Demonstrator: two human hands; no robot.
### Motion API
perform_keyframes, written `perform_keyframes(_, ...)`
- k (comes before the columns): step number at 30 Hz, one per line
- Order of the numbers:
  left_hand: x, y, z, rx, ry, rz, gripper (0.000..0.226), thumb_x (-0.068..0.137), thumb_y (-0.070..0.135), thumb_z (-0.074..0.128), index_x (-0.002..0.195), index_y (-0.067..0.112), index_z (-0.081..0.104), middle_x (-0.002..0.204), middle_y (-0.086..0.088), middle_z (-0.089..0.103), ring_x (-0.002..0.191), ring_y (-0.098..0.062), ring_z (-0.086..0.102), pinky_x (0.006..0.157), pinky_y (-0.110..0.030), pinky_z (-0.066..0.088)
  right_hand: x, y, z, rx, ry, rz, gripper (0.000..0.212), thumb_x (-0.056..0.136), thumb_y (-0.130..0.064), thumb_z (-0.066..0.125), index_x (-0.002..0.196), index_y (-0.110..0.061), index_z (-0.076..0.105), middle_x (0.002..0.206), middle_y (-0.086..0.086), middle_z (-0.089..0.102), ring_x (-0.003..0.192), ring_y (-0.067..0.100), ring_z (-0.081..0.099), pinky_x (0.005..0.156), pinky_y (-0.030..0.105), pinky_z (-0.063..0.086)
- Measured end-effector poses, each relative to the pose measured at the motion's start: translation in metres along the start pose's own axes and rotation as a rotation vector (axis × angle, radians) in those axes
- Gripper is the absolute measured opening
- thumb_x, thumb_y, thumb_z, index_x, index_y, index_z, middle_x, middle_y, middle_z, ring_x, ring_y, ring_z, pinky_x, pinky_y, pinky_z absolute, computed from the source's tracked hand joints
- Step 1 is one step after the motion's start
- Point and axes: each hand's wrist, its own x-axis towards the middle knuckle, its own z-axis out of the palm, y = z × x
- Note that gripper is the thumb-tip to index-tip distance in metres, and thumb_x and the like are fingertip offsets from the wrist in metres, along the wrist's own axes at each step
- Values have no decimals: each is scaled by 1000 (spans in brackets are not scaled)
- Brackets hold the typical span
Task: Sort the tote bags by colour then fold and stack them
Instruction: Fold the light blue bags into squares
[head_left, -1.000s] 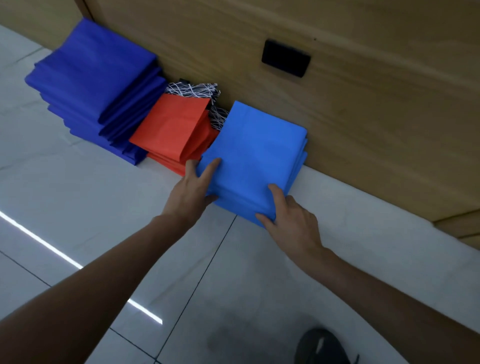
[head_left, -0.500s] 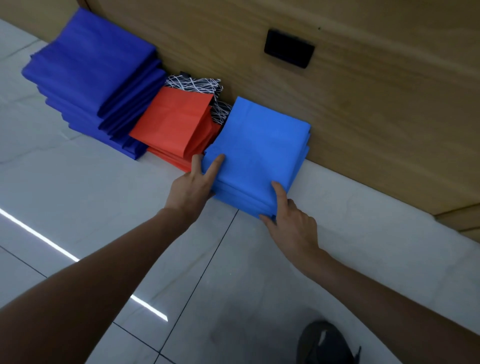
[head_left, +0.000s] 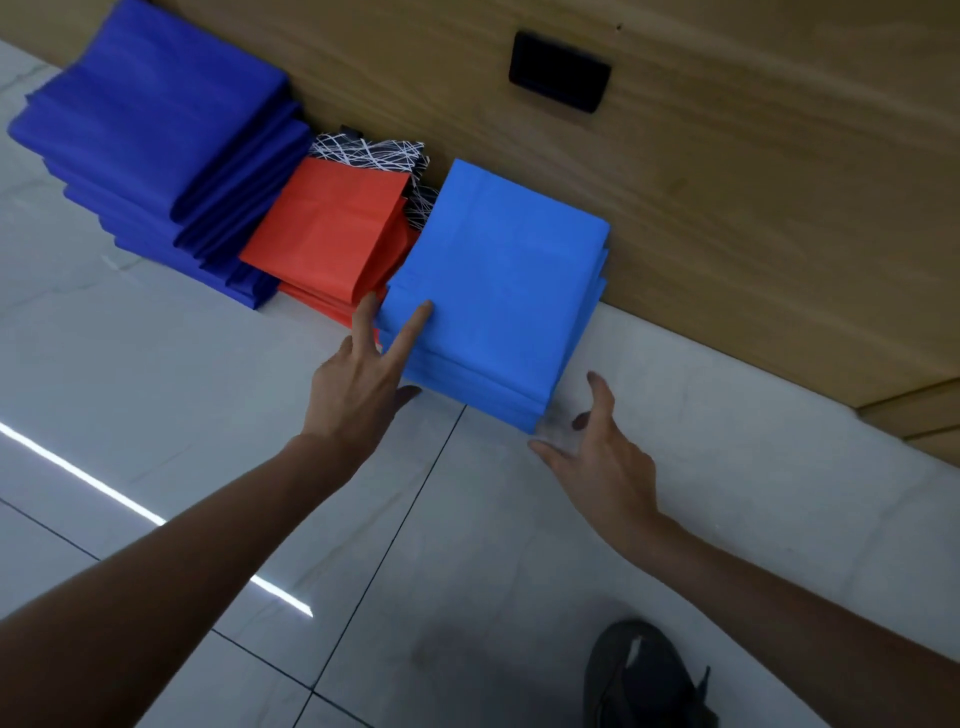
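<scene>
The right hand (head_left: 592, 457), released with spread fingers, is just beside the light blue stack (head_left: 498, 291) on the floor (head_left: 156, 389), the left hand (head_left: 358, 384) touches its corner with straight fingers, and the red stack (head_left: 327, 234) lies beyond.

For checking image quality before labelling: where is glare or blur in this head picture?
Head view: a bright glare streak crosses the floor at left; the right hand is motion-smeared at its fingertips; the light blue stack is sharp and evenly lit.
</scene>
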Motion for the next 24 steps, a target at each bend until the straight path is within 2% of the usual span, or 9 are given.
perform_keyframes(1, -4, -1, 2, 46, 53, 44, 102, 62, 31, 86, 145, 24, 27, 141, -29, 33, 102, -43, 58, 69, -47, 53, -1, 2, 3, -75, -61, 20, 77, 83, -59, 58, 142, -21, 24, 127, 1, 55, 103, 25, 61, 77, 34, 46)
perform_keyframes(3, -8, 3, 7, 145, 104, 160, 103, 61, 36, 85, 146, 23, 28, 145, -26, 29, 126, -46, 40, 95, -56, 41, 4, -1, 8, -207, -144, 18, 58, 86, -60, 52, 120, -14, 43, 116, 4, 61, 100, 26, 61, 75, 33, 47)
perform_keyframes(5, -7, 12, 9, 193, 115, 269, 101, 61, 38, 84, 145, 23, 29, 148, -18, 30, 133, -41, 33, 102, -56, 34, 12, -11, 13, -229, -150, -26, 47, 89, -56, 52, 107, -13, 51, 105, 4, 66, 96, 25, 63, 70, 30, 46)
perform_keyframes(10, 13, 28, 12, 129, 87, 277, 94, 62, 25, 86, 140, 19, 33, 135, -15, 51, 121, -39, 51, 94, -52, 44, 26, -27, 13, -181, -74, -54, 34, 94, -44, 51, 103, -12, 59, 98, 4, 68, 89, 24, 64, 61, 26, 32)
perform_keyframes(13, 20, 29, 9, 130, 69, 290, 91, 61, 25, 86, 137, 17, 37, 130, -17, 54, 116, -40, 53, 91, -50, 46, 29, -24, 4, -176, -164, -80, 40, 91, -51, 52, 107, -15, 55, 102, 1, 67, 94, 23, 63, 64, 27, 35)
perform_keyframes(15, 21, 29, 2, 133, 38, 303, 94, 57, 30, 88, 135, 15, 38, 128, -18, 55, 113, -40, 55, 90, -50, 47, 26, -22, -12, -212, -182, -87, 46, 87, -61, 51, 104, -18, 53, 96, 0, 66, 92, 23, 64, 64, 28, 35)
perform_keyframes(18, 23, 22, -16, 135, -2, 337, 96, 56, 35, 88, 135, 12, 39, 127, -21, 55, 112, -38, 57, 90, -52, 48, 20, -20, -43, -182, -15, -138, 44, 85, -64, 49, 93, -21, 42, 78, -5, 56, 78, 20, 62, 60, 28, 35)
perform_keyframes(21, 28, 8, -44, 143, -6, 413, 90, 60, 35, 86, 135, 7, 45, 128, -23, 54, 111, -37, 57, 90, -48, 48, 17, -28, -72, -111, 271, -431, 40, 84, -54, 51, 96, -16, 49, 80, -4, 55, 71, 19, 60, 52, 26, 38)
perform_keyframes(24, 34, -11, -77, 147, 33, 465, 76, 66, 35, 82, 130, 4, 53, 126, -21, 56, 105, -35, 59, 88, -41, 49, 29, -63, -96, -85, 300, -681, 37, 84, -49, 46, 94, -14, 53, 86, -2, 56, 69, 18, 58, 43, 29, 43)
